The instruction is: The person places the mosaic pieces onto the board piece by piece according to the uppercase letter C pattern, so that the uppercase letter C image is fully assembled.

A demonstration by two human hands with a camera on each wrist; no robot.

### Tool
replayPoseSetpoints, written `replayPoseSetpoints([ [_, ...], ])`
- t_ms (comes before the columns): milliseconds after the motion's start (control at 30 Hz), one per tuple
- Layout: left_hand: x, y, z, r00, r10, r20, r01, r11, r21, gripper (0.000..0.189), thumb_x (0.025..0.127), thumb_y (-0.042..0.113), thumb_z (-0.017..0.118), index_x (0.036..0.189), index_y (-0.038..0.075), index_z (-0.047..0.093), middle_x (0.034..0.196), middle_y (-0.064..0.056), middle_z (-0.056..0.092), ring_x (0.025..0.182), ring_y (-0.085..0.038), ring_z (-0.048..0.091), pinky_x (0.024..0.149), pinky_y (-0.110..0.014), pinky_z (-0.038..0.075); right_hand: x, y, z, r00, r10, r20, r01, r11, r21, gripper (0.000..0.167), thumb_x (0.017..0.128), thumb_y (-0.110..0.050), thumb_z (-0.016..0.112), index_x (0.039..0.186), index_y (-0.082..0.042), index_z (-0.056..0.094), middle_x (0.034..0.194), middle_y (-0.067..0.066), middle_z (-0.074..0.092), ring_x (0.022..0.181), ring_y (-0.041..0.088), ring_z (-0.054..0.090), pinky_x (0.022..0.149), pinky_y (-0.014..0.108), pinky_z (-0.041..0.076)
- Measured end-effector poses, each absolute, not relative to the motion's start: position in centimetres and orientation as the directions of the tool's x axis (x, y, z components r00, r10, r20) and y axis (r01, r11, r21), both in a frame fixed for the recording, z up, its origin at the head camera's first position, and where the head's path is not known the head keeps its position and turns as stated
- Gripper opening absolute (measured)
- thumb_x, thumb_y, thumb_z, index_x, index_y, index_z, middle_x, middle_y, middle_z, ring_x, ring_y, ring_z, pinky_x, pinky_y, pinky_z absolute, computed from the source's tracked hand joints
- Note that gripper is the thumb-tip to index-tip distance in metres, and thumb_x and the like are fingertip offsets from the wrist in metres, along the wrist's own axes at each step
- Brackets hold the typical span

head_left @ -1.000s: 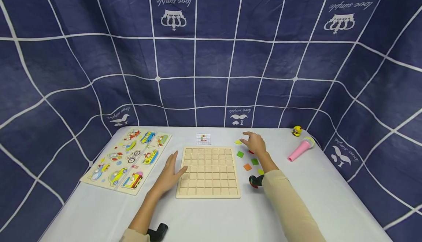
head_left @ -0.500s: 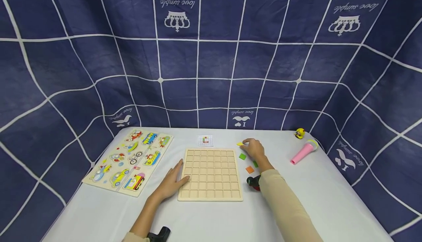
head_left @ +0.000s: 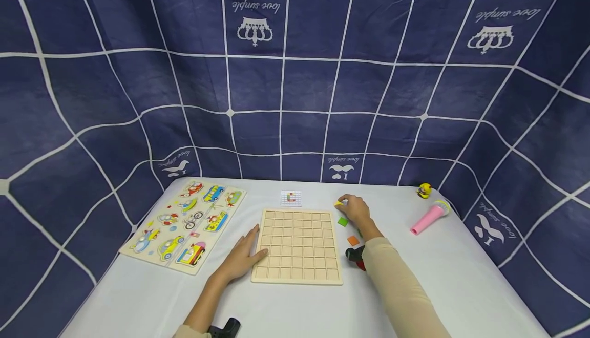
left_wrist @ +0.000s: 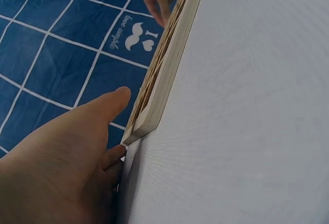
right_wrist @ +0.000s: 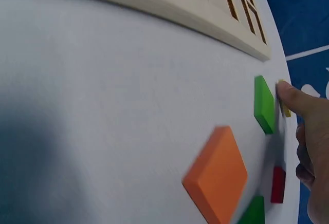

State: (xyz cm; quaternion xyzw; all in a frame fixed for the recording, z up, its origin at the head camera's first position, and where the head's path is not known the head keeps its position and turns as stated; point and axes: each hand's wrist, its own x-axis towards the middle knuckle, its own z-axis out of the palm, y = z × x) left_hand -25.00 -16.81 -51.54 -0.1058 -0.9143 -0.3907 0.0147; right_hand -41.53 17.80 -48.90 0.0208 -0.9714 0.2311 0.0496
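Lying at left on the white-clothed table [head_left: 276,312] is a pale wooden puzzle board with coloured vehicles [head_left: 182,229], a strip of cloth parting it from the left hand [head_left: 241,258]. This hand lies with fingers straight along the left edge of a square, pale wooden grid board [head_left: 298,246], thumb spread over the border; whether the thumb presses cannot be told. Light steadying here would serve well. Just beyond the board's far edge lies a small white card with a coloured block pattern [head_left: 291,198]. Past the far right corner is a flat yellow tile [head_left: 338,203], pinched by the right hand [head_left: 356,209], thumb upon it, opposing fingertip hidden in the right wrist view. The step is judged to be a pick-up: a grip on the tile's edges and a straight lift should spare the bright green square tile [head_left: 343,222] just nearer and the red tile [right_wrist: 278,185] near the curled fingers. Nearer still, an orange square tile [head_left: 353,240] lies close to the black wrist-worn device [head_left: 354,254], which could nudge it. Ample room separates this arm from the pink toy microphone [head_left: 426,218] at right; leftward, the board's raised rim calls for clearance.
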Motion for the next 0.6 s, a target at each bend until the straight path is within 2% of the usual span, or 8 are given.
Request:
replayPoseSetpoints([
  [200, -25.1, -16.6, -51.7, -0.973, 0.196, 0.125, 0.229, 0.711, 0.665, 0.079, 0.088, 0.041, 0.059, 0.146, 0.003, 0.021, 0.147, -0.019, 0.026, 0.137, -0.033, 0.018, 0.112, -0.045, 0.008, -41.3, 19.1, -48.3, -0.987, -0.145, 0.070, -0.161, 0.881, -0.444, 0.027, 0.081, -0.029, 0.071, 0.106, -0.018, 0.070, 0.100, 0.007, 0.067, 0.086, 0.024, 0.057, 0.081, 0.043, 0.047],
  [300, -25.1, -16.7, -51.8, -0.967, 0.211, 0.140, 0.252, 0.735, 0.630, 0.078, 0.087, 0.040, 0.060, 0.145, 0.002, 0.024, 0.147, -0.017, 0.027, 0.137, -0.031, 0.018, 0.112, -0.044, 0.008, -41.2, 19.5, -48.2, -0.984, -0.172, 0.052, -0.176, 0.873, -0.454, 0.027, 0.081, -0.028, 0.071, 0.106, -0.019, 0.070, 0.104, 0.008, 0.065, 0.091, 0.025, 0.057, 0.084, 0.044, 0.045],
  [467, -25.1, -16.7, -51.9, -0.961, 0.231, 0.152, 0.275, 0.741, 0.612, 0.076, 0.087, 0.037, 0.061, 0.144, 0.000, 0.027, 0.148, -0.016, 0.027, 0.138, -0.030, 0.017, 0.112, -0.045, 0.008, -41.1, 19.5, -48.5, -0.990, -0.142, 0.029, -0.138, 0.862, -0.488, 0.035, 0.079, -0.034, 0.072, 0.111, -0.020, 0.068, 0.101, 0.008, 0.063, 0.086, 0.022, 0.055, 0.080, 0.043, 0.046],
  [600, -25.0, -16.6, -52.0, -0.959, 0.239, 0.153, 0.282, 0.738, 0.614, 0.075, 0.087, 0.036, 0.061, 0.144, 0.000, 0.027, 0.148, -0.016, 0.027, 0.138, -0.030, 0.017, 0.112, -0.045, 0.007, -41.2, 19.4, -49.0, -0.993, -0.114, 0.034, -0.116, 0.866, -0.487, 0.040, 0.077, -0.039, 0.073, 0.111, -0.018, 0.067, 0.090, 0.006, 0.062, 0.079, 0.021, 0.052, 0.074, 0.041, 0.047],
])
